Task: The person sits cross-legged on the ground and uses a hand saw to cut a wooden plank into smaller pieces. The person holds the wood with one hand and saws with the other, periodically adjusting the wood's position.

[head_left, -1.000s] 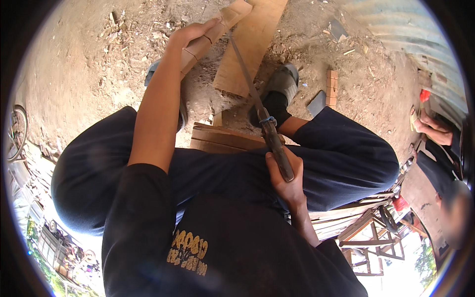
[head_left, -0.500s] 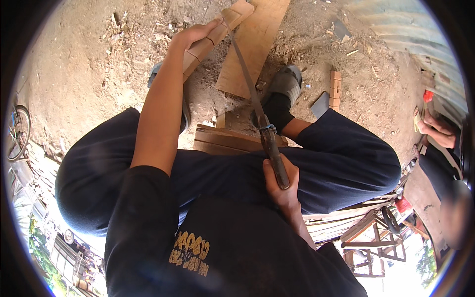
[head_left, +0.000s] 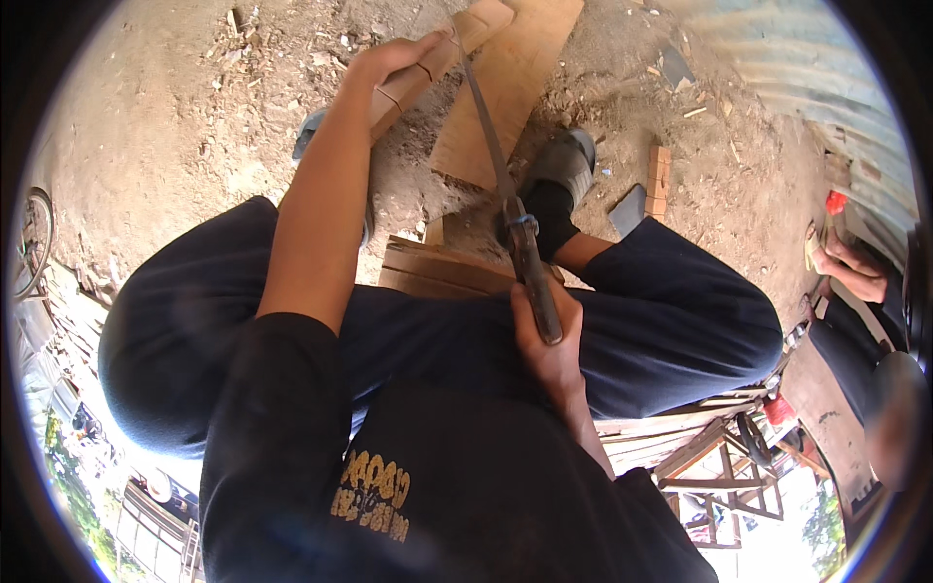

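My left hand (head_left: 397,58) is closed over a wooden block (head_left: 406,89) that slants away at the top of the view. Dark cut lines run across the block. In my right hand (head_left: 556,335) is the dark handle of a narrow handsaw (head_left: 489,138), its grip lying above my right thigh. The blade stretches up and left, and its far part meets the block just beside my left fingers. A flat board (head_left: 505,92) lies on the ground to the right of the block, partly under the blade.
Between my sandalled feet and legs sits a brown wooden piece (head_left: 442,270). Right of my right foot are a small notched block (head_left: 659,180) and a dark flat piece (head_left: 628,209). Another person's feet (head_left: 844,262) show at the far right, near corrugated sheeting (head_left: 807,58). Wood chips litter the dirt.
My right hand has pushed the saw slightly forward, up and left, along the block. My left hand still holds the block; the view has shifted a little.
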Tool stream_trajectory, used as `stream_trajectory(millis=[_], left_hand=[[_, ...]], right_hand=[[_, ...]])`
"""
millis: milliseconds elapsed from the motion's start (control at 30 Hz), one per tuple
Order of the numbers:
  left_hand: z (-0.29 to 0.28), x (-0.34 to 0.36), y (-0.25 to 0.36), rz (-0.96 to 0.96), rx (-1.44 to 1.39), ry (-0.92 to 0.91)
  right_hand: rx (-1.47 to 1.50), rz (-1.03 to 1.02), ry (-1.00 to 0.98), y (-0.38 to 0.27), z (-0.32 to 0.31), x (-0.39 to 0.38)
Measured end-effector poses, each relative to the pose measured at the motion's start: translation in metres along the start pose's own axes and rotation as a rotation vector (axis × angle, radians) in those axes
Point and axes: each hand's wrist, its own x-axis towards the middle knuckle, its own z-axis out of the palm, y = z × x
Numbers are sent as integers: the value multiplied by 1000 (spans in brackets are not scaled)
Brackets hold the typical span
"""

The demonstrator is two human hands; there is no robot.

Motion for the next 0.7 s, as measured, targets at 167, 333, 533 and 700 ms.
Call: stream_trajectory(millis=[167,333,533,700], left_hand=[[4,7,-3,50,22,21],[3,-5,6,-30,28,-9],[-3,2,-3,-11,-14,-44],[1,16,-17,62,64,105]], right_hand=[[-9,8,7,4,-9,-17],[-9,-2,-20,5,1,-3],[-8,-16,10,7,-8,-18],[7,-1,-2,3,-2,-10]])
